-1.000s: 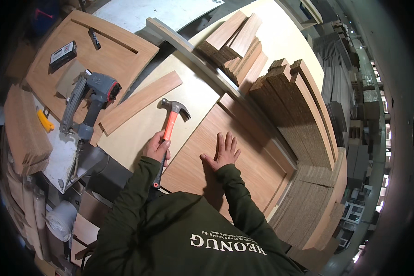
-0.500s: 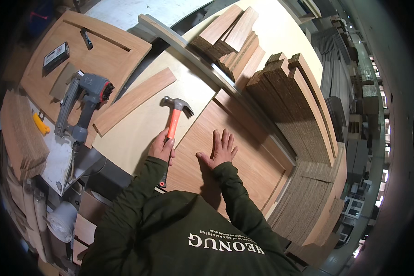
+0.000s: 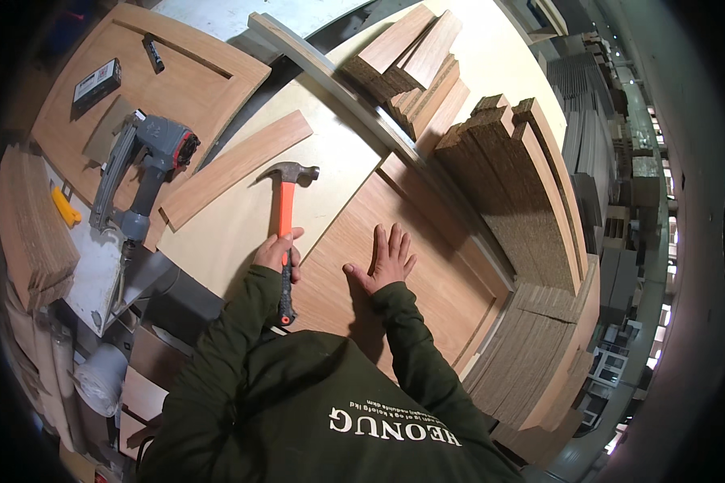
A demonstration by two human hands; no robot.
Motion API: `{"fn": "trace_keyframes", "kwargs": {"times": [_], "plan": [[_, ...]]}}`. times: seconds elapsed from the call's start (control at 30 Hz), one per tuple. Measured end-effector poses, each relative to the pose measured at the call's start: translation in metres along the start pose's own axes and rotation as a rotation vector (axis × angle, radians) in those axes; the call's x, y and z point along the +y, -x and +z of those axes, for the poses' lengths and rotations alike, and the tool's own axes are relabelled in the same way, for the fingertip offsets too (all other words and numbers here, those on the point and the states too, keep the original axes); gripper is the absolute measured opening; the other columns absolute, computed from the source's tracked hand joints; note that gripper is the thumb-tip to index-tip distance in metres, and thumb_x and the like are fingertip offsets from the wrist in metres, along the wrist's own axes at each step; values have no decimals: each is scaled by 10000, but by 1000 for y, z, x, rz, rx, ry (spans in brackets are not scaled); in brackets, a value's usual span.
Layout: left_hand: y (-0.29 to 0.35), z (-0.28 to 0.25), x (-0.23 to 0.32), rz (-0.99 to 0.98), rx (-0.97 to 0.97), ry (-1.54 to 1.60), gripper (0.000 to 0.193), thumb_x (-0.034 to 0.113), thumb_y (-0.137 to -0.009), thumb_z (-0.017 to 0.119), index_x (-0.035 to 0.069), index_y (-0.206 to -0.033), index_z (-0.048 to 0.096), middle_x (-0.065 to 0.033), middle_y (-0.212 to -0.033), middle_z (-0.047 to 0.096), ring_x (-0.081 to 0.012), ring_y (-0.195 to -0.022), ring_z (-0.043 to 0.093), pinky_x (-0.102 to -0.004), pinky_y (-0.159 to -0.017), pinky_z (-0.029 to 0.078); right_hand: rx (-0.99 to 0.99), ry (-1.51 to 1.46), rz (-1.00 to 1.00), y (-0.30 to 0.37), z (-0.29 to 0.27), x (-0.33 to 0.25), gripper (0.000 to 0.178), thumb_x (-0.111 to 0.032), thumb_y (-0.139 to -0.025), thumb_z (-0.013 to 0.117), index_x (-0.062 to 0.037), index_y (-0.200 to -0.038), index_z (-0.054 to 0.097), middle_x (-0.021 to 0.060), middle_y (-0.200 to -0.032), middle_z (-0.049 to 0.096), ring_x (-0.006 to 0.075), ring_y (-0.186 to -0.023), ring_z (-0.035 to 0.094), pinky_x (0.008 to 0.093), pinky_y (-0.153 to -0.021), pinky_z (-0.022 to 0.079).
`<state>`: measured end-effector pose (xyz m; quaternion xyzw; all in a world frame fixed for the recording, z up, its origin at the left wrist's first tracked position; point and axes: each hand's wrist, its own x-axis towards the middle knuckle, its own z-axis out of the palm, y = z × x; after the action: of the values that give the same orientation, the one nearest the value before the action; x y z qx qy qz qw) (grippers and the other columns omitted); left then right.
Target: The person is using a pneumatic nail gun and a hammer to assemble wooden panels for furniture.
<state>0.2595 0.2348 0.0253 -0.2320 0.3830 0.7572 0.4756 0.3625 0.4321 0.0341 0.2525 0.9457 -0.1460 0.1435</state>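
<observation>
I see the hammer point(image 3: 286, 211) flipped, left of centre: claw point(image 3: 271, 171) now leftward, striking face point(image 3: 315, 173) rightward | left hand point(image 3: 277, 253) wraps its handle point(image 3: 287, 278) | right hand point(image 3: 388, 262) spread on wooden panel point(image 3: 451, 286), mid-picture, unchanged | I judge the panel work now favours face over claw.

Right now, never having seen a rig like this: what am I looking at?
No robot here, just a person's two bare hands. The view comes from a head-worn camera looking down; its fisheye lens bends straight edges. The left hand grips a claw hammer by its orange-and-black handle. The right hand is spread on a wooden panel. To the left lie a grey nail gun, a small dark box and a loose wooden strip. Stacked boards stand to the right.
</observation>
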Motion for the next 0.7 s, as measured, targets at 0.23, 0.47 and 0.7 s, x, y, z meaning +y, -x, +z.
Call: {"fn": "trace_keyframes", "kwargs": {"times": [0.23, 0.47, 0.7], "plan": [[3, 9, -8, 101, -50, -583, 227, 248, -904, 413, 49, -1006, 452, -16, -558, 421, -100, -346, 384, -237, -335, 351, 8, -2, -10, 0, 0, 0, 994, -644, -611, 586, -201, -1382, 143, 142, -1442, 13, 364, -1316, -55, 627, -962, -11], [4, 13, -9, 167, 68, -442, 236, 219, -914, 363, 28, -1034, 433, -19, -554, 412, -98, -360, 379, -229, -350, 350, 8, 8, -8, 0, 1, 0, 994, -639, -604, 595, -208, -1381, 149, 130, -1445, 9, 363, -1316, -53, 628, -962, -7], [-15, 21, 2, 134, -54, -527, 272, 251, -907, 393, 23, -1048, 437, -14, -557, 415, -95, -364, 380, -232, -346, 351, 18, -5, 0, 0, 1, 0, 1002, -641, -594, 600, -212, -1381, 152, 122, -1447, 11, 363, -1317, -52, 624, -964, -11]]}}
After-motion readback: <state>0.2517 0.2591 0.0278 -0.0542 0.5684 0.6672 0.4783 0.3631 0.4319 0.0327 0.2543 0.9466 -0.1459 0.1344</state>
